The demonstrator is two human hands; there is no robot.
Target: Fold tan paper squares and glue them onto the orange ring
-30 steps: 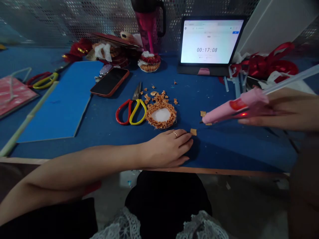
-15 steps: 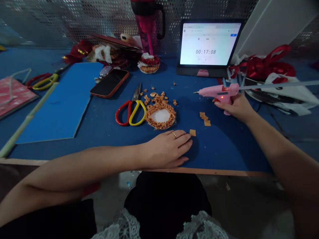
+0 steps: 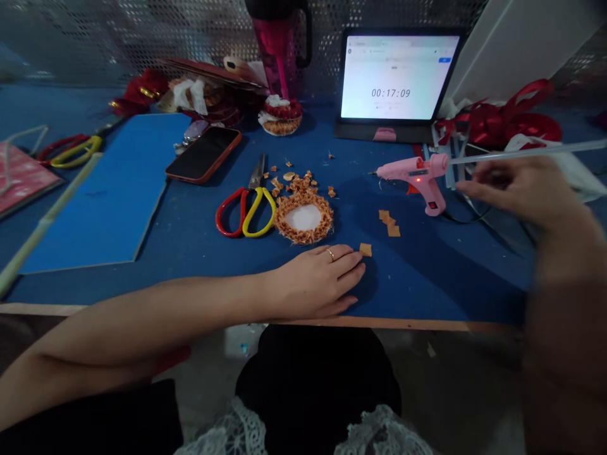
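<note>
My left hand [image 3: 322, 278] lies flat on the blue table [image 3: 427, 278] near its front edge. Its fingers are stretched out, with the tips just short of a small orange square [image 3: 365, 249]. My right hand [image 3: 516, 189] hovers at the right, slightly blurred, fingers loose and holding nothing. It is just right of a pink glue gun [image 3: 417, 177], which stands on the table with a long clear glue stick [image 3: 526, 151] out of its back. A round disc with an orange fringe and white centre [image 3: 303, 218] lies beyond my left hand. Two more orange squares [image 3: 389, 224] lie nearby.
Red-and-yellow scissors [image 3: 244, 212] lie left of the disc, a phone [image 3: 203, 155] and a blue board [image 3: 104, 189] further left. A tablet [image 3: 396, 79] showing 00:17:09 stands at the back, with a pink cup [image 3: 279, 44], finished discs and red ribbons [image 3: 502, 123] around it.
My right hand carried the glue gun away from the table's front, set it standing on the table and let go, then drew back to the right. My left hand stayed put.
</note>
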